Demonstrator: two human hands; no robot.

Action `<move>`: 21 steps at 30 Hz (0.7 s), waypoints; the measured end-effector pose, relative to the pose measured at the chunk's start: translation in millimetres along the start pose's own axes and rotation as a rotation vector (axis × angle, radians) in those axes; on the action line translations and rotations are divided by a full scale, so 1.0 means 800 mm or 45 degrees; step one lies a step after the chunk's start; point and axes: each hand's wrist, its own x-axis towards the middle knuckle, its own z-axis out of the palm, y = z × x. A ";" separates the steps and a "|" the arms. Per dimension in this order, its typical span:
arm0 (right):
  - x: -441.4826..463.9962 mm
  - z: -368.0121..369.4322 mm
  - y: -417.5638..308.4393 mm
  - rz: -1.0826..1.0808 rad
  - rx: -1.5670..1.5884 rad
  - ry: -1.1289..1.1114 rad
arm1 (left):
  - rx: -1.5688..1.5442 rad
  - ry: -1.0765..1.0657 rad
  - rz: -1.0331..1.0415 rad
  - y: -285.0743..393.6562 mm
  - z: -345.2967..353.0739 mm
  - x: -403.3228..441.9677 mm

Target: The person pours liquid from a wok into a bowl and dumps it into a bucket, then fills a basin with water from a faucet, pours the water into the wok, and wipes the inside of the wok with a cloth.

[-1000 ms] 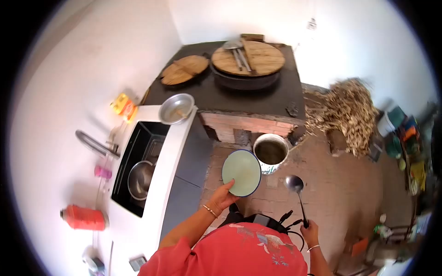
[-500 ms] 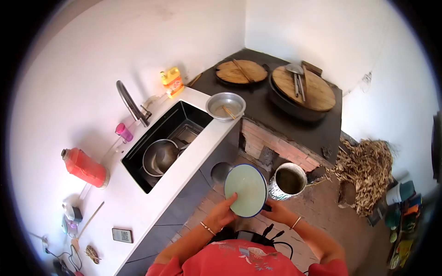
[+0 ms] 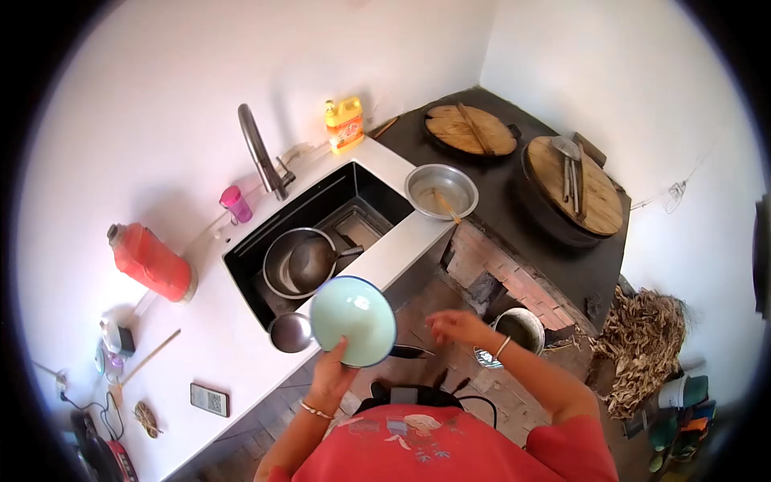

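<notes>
**Green bowl (image 3: 358,315) sitting in left hand (image 3: 328,381), right hand (image 3: 459,328) hovering apart**

Head view: the left hand's fingers are clasping the bowl's lower edge, thumb pressing its inner face, beside the counter (image 3: 241,361). A ladle (image 3: 291,332) is lying behind the bowl, handle showing opposite; whether the left hand is gripping it, I cannot tell. The right hand's fingers are curving loosely, half open, holding nothing visible, its forearm partly covering a bucket (image 3: 487,358).

ladle (image 3: 290,332) partly behind green bowl (image 3: 354,321), bucket (image 3: 487,358) part-covered
</notes>
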 end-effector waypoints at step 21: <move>0.290 -0.283 0.068 0.268 0.964 0.721 | -0.742 0.988 0.993 -0.052 -0.081 -0.124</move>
